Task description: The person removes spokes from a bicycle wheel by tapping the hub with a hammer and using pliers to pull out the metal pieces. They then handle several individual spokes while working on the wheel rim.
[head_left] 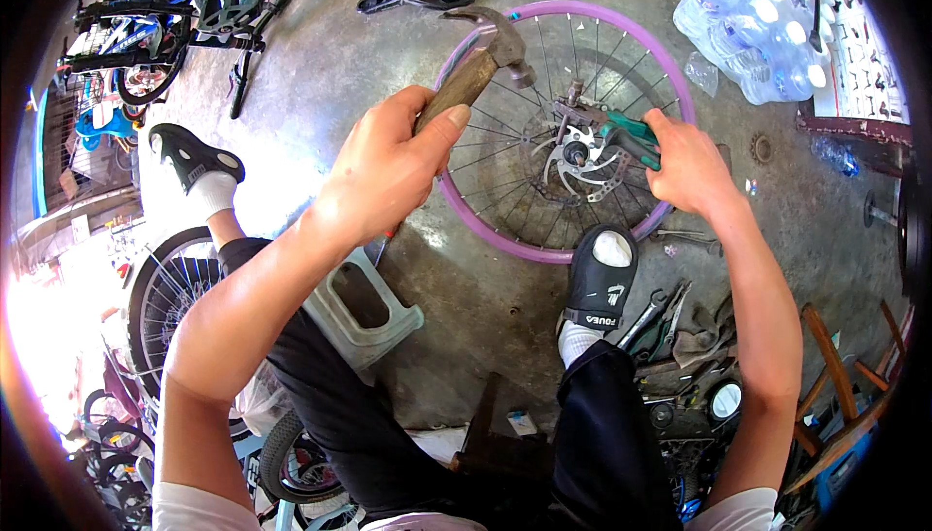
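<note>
Well, from where I stand the purple-rimmed wheel (pixel 577 156) lies flat on the concrete floor, off any bicycle, just beyond the person's feet, so that much looks done. Its brake disc (pixel 614 184) sits at the hub, apparently not yet off. The left hand (pixel 388 162) has its fingers wrapped around the wooden handle of a hammer (pixel 471 77), head raised over the near-left spokes. The right hand (pixel 689 167) has its fingers closed around green-handled pliers (pixel 632 137), reaching in by the hub; I can't make out what their jaws grip. I'd judge the hub work partway along, though how much is left doesn't show.
</note>
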`<state>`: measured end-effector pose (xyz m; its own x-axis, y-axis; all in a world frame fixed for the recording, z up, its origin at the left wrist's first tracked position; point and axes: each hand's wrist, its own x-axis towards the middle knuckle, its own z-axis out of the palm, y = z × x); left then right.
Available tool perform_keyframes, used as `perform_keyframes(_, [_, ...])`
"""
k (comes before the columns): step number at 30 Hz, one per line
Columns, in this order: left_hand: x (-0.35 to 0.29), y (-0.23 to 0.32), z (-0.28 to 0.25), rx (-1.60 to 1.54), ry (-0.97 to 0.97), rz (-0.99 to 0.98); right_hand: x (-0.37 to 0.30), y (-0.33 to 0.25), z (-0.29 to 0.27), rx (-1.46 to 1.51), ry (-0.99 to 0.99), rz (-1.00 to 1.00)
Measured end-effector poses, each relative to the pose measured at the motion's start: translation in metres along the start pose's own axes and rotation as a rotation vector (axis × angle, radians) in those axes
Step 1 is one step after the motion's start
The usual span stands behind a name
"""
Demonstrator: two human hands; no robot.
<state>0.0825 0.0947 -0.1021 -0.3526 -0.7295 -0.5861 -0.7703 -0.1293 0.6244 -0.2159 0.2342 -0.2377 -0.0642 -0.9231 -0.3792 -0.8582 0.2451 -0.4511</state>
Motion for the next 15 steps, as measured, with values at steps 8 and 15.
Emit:
perform_keyframes(8, [0.032,0.015,0.006,0.19,0.013,0.231,0.001,-0.003,-0.005,0.0,0.001,-0.016])
perform_keyframes(15, [0.04,0.033,0.011,0.356,0.026,0.296,-0.002,0.0,-0.006,-0.016,0.018,-0.029])
